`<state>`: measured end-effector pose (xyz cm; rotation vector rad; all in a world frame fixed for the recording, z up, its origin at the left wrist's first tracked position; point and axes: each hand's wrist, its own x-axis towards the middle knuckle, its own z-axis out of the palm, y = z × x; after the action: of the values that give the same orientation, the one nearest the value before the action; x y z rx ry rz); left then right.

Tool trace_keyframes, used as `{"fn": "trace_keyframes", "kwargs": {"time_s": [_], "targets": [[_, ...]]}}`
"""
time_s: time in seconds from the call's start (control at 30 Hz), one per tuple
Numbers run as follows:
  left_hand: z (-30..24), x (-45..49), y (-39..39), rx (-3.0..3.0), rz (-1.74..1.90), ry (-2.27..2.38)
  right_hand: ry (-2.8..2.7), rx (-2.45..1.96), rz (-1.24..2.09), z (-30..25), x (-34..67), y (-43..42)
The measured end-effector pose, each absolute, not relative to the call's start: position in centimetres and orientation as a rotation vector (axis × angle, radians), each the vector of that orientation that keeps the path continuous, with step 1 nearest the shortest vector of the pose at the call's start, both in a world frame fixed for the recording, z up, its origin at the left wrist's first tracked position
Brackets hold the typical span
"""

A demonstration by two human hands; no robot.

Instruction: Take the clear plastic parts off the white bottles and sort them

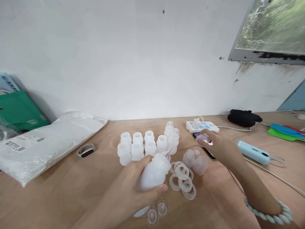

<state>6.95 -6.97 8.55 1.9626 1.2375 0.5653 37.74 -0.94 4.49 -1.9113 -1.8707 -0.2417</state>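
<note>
My left hand [133, 184] is wrapped round a white, soft-looking bottle [153, 173], tilted to the right, with a clear pointed tip [168, 153] at its neck. Off to the right, my right hand [213, 144] grips a clear domed cap [202, 139] above a dark phone [209, 153]. Behind the held bottle stand several white open-necked bottles [137, 149] in rows. Beside them are bottles with clear tops [172, 138]. Clear rings [175, 182] lie in a loose pile between my hands, with more clear domed caps [200, 165] by them. Small clear round parts [152, 216] lie below my left hand.
On the left are a white plastic parcel [54, 136], a fitness band [85, 150] and a green folder [22, 109]. A power strip [209, 126], black pouch [244, 118], light-blue device [254, 152] and cable [274, 174] lie on the right. A wall [143, 63] backs the table.
</note>
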Motion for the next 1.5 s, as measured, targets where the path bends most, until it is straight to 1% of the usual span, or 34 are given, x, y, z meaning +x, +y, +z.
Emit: {"fn": "trace_keyframes", "kwargs": {"time_s": [0.13, 0.3, 0.37, 0.43, 0.57, 0.63, 0.7, 0.8, 0.9, 1.03, 1.13, 1.23, 1.3, 1.4, 1.5], "targets": [[7.9, 6.8, -6.7, 2.016, 0.616, 1.219, -2.097, -1.932, -0.212, 3.1, 38.4, -0.8], [7.9, 7.0, -6.5, 2.048, 0.571, 1.204, -2.033, -1.936, -0.219, 4.0, 37.9, -1.2], [7.8, 7.1, -6.4, 2.108, 0.559, 1.235, -1.948, -1.862, -0.119, 4.8, 37.0, -1.8], [7.4, 7.1, -6.3, 2.218, 0.540, 1.293, -1.897, -1.669, 0.160, 5.4, 35.3, -2.8], [5.7, 7.3, -6.2, 2.636, 0.576, 1.395, -1.933, -1.188, 1.004, 5.0, 30.8, -5.2], [4.5, 7.4, -6.3, 2.914, 0.596, 1.387, -1.821, -1.110, 1.225, 4.0, 28.9, -6.0], [3.4, 7.6, -6.3, 3.115, 0.635, 1.336, -1.649, -1.092, 1.305, 2.9, 27.7, -6.4], [2.2, 7.7, -6.1, 3.158, 0.726, 1.216, -1.519, -1.138, 1.325, 1.6, 27.1, -6.4], [2.0, 7.5, -5.7, 3.033, 0.650, 1.091, -1.582, -1.154, 1.291, 1.5, 27.4, -6.3], [2.7, 7.0, -5.1, 2.863, 0.613, 1.089, -1.851, -1.112, 1.075, 2.5, 28.3, -5.9], [3.6, 6.9, -4.7, 2.734, 0.523, 1.097, -2.052, -0.952, 0.926, 3.1, 28.8, -5.6], [4.3, 7.0, -4.6, 2.712, 0.490, 1.136, -2.119, -0.840, 0.830, 3.0, 29.1, -5.6], [4.5, 7.2, -4.7, 2.804, 0.439, 1.187, -2.089, -0.917, 0.819, 2.7, 29.0, -5.6], [4.6, 7.5, -4.9, 2.950, 0.264, 1.239, -2.038, -1.120, 0.893, 2.3, 28.9, -5.8], [4.4, 7.6, -4.9, 3.054, 0.169, 1.244, -2.040, -1.130, 0.922, 2.4, 28.9, -6.0]]}}
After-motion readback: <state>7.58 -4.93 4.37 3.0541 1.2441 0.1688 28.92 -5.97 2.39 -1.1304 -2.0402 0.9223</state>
